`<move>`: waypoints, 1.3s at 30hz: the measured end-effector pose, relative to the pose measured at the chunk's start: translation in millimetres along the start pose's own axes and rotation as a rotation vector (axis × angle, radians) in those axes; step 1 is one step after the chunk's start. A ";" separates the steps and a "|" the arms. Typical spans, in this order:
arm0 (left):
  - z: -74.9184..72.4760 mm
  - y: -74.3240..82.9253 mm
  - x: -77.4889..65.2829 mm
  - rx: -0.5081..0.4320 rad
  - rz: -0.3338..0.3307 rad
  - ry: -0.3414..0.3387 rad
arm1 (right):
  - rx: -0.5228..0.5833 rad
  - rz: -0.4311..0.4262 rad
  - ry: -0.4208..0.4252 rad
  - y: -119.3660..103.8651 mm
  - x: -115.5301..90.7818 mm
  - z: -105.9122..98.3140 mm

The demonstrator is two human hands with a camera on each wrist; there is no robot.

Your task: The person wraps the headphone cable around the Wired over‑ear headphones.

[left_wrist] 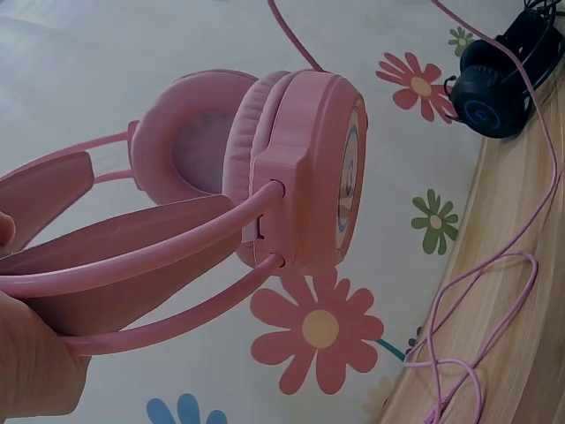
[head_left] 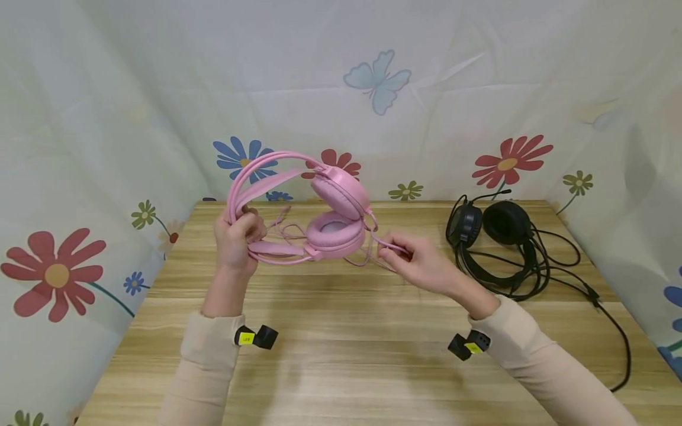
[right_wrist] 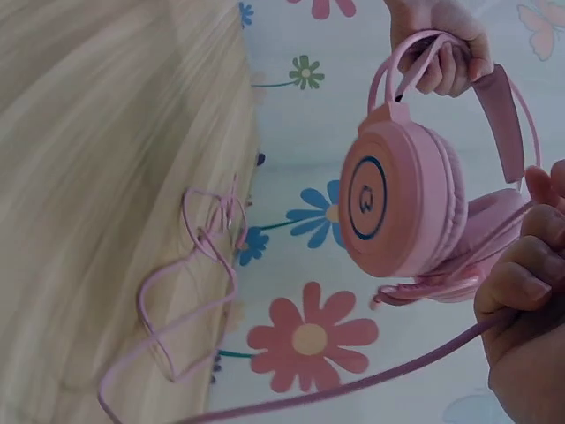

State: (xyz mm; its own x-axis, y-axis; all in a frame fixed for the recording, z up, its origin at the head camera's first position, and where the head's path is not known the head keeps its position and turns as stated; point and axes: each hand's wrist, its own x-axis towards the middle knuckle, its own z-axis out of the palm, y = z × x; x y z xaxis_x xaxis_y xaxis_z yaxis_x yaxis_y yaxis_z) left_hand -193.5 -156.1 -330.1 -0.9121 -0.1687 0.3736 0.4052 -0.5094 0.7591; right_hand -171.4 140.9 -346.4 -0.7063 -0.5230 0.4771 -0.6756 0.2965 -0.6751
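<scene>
My left hand grips the headband of a pink headset, its fingers curled round the band. The headset is held up over the table on its side, with both padded ear cups toward the right. My right hand pinches the pink cable a short way from the ear cups. In the right wrist view the cable runs through the curled fingers and down to the tabletop, where it lies in loose loops. A round logo marks the outside of one cup.
A black headset with a boom microphone and coiled black cable lies at the table's right side. The wooden table ends at a hanging cloth printed with flowers and a butterfly, which also runs along both sides.
</scene>
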 end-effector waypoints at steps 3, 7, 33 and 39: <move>0.5 -1.0 -1.6 -0.004 0.001 -0.019 | -0.088 -0.052 -0.044 -2.9 4.8 -9.6; 0.5 -1.3 -3.6 -0.015 -0.020 -0.049 | -0.182 -0.102 -0.094 -8.3 12.2 -23.6; 17.5 -0.1 -15.2 0.052 -0.180 -0.168 | -0.636 -0.456 -0.157 -37.9 39.7 -46.6; 27.2 -0.8 -18.8 0.122 -0.189 -0.183 | -0.763 -0.522 -0.155 -43.8 44.0 -44.0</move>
State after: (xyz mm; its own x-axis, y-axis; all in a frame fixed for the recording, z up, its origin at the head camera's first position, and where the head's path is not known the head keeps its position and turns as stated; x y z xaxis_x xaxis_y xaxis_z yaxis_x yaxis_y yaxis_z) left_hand -175.0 -129.6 -323.3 -0.9502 0.0802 0.3010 0.2438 -0.4103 0.8788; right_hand -182.2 140.1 -271.0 -0.2756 -0.8222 0.4980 -0.8943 0.4093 0.1809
